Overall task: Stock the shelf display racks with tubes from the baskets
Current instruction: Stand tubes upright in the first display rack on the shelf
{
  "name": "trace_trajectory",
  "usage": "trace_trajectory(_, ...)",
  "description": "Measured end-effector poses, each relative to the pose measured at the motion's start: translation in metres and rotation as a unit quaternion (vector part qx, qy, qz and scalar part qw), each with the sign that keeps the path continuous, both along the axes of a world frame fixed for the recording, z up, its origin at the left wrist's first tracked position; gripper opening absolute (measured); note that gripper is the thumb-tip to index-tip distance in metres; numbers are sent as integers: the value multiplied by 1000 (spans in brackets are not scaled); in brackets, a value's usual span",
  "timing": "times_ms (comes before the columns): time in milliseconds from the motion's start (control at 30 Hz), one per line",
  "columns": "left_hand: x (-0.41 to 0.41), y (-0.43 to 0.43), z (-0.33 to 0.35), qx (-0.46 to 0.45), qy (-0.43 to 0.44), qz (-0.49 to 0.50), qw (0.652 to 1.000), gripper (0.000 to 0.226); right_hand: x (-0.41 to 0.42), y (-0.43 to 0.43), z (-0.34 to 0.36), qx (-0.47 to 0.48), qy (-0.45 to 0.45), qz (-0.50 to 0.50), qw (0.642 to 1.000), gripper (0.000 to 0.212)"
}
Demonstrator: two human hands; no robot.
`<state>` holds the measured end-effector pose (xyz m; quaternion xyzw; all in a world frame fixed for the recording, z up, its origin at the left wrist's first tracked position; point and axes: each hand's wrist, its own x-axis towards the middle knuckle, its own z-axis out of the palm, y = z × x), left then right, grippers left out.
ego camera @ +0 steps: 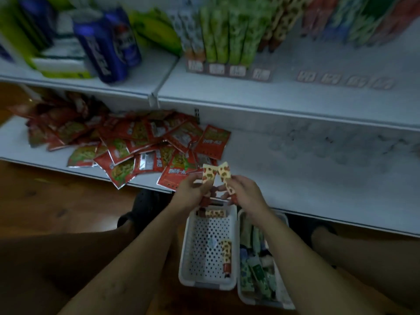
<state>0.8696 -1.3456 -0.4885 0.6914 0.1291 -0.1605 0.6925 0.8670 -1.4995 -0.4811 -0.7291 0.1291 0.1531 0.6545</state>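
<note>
Directly beneath the hands, on the wooden floor [56,201], stand two white baskets side by side. The perforated basket [204,284] lies under the left hand and holds a loose spotted tube [226,251] along its right wall, with another spotted tube [214,213] lying crosswise at its far end. The second basket [254,302], partly under the right forearm, is packed with green-and-white tubes [254,269]; their print is too small to read.

The left hand [191,189] has its fingers curled round a cream tube with brown and red spots [209,175], flat end up. The right hand [245,189] grips a matching tube [225,176] the same way, and the two flat ends nearly touch between the hands.

Just beyond the hands runs the lower shelf [295,178]. To the left of the hands on it lies a heap of red sachets [145,144] with white characters, too blurred to make out.

Above and farther off, on the upper shelf [227,94], display racks [216,69] carry front labels that are unreadable. Green tubes [227,35] stand upright in them, spotted ones [286,17] to their right. Far left stand blue cans [106,44] with smeared white lettering.
</note>
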Motion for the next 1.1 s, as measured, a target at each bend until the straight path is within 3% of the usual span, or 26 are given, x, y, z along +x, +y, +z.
trace_trajectory(200,19,-16,120,32,-182,-50,982,13,16,-15,95,53,-134,-9,989,19)
trace_trajectory(333,37,-23,183,74,-262,-64,960,22,33,-27,162,-15,-239,7,971,16)
trace_trajectory(433,54,-32,221,116,-315,-33,941,32,50,-46,211,-93,-269,39,958,19)
trace_trajectory(533,70,-43,253,125,-348,-27,929,23,69,-69,255,-161,-293,62,940,12)
trace_trajectory(667,89,-58,286,184,-385,-51,903,25,94,-99,299,-215,-342,31,914,20)
trace_trajectory(800,110,-76,308,301,-426,-68,850,27,120,-124,309,-259,-366,20,894,29)
trace_trajectory(1100,161,-117,307,480,-461,-126,736,23,172,-147,269,-301,-363,64,880,9)
